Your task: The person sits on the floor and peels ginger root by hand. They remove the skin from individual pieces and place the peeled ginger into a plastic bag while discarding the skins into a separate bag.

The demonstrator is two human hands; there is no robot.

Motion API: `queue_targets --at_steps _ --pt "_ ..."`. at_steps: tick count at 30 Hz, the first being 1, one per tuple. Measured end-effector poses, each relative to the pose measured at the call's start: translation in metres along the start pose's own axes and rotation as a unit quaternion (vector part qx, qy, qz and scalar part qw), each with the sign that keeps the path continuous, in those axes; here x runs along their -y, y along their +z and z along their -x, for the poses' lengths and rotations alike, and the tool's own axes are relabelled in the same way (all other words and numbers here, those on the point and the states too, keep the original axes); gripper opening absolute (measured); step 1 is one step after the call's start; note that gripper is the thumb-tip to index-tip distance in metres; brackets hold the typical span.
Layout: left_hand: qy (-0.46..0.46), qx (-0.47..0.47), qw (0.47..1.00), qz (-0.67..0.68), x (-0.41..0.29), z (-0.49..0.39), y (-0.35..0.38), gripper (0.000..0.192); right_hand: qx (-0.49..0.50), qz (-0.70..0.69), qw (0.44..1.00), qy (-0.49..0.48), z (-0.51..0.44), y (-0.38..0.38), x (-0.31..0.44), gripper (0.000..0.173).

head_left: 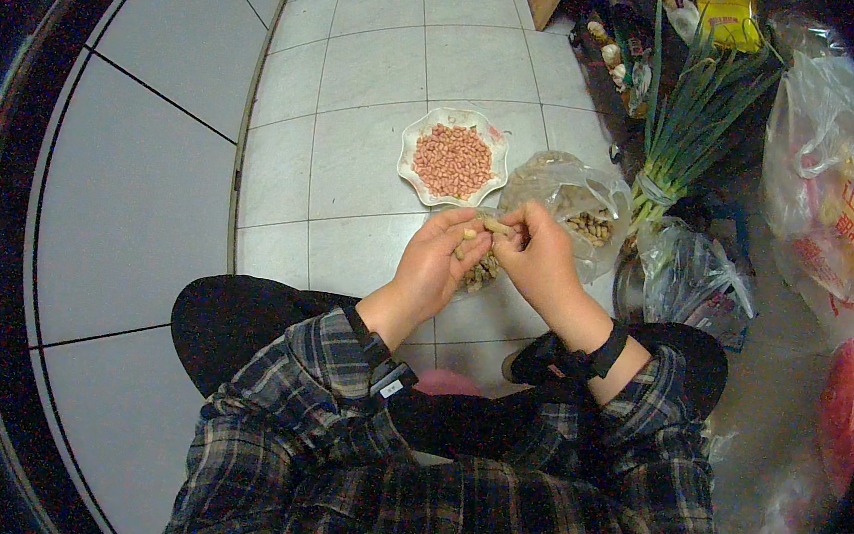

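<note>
My left hand (431, 256) is half curled, palm up, with a few unshelled peanuts (467, 235) resting in its fingers. Between the thumb and fingers of my right hand (541, 253) is a peanut in its shell (499, 227), its near end close to my left fingertips. Just beyond both hands sits a white scalloped dish (408, 162) with pinkish shelled peanut kernels (452, 160) in it. Below my hands, partly hidden by them, lies a heap of peanut shells or pods (480, 274). Right of the dish, a clear plastic bag (547, 172) holds more peanuts in their shells (589, 227).
Green onions (690, 129) lie tied in a bunch at the right, beside a knotted plastic bag (694, 269). Farther right hangs a large printed plastic bag (820, 147). Garlic bulbs (611, 54) and a yellow packet (726, 19) are at the back. Grey cabinet doors (139, 199) line the left.
</note>
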State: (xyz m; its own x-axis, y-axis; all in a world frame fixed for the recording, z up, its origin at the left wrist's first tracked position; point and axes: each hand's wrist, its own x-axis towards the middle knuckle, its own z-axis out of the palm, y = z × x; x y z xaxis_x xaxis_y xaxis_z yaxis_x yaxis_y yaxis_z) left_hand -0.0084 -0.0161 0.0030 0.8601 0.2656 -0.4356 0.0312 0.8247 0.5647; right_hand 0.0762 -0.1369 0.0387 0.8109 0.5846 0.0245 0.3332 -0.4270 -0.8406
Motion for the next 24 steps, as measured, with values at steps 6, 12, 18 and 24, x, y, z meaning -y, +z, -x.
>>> queue_targets --at_steps 6,12,18,24 --pt "-0.028 0.029 0.988 -0.149 -0.002 0.001 -0.003 0.024 0.019 0.012 1.0 0.02 -0.001 0.004 -0.002 0.015" --pt "-0.041 0.039 0.983 -0.173 0.003 0.007 0.007 0.027 0.058 -0.1 0.993 0.009 0.001 0.004 -0.004 0.012" --pt "-0.007 0.089 0.972 -0.219 -0.002 0.011 0.008 0.028 0.067 -0.13 0.986 0.084 -0.002 0.011 -0.016 0.009" --pt "0.1 0.091 0.918 -0.374 0.002 0.011 0.014 0.032 0.063 -0.104 0.993 -0.013 0.0 0.012 -0.025 0.01"
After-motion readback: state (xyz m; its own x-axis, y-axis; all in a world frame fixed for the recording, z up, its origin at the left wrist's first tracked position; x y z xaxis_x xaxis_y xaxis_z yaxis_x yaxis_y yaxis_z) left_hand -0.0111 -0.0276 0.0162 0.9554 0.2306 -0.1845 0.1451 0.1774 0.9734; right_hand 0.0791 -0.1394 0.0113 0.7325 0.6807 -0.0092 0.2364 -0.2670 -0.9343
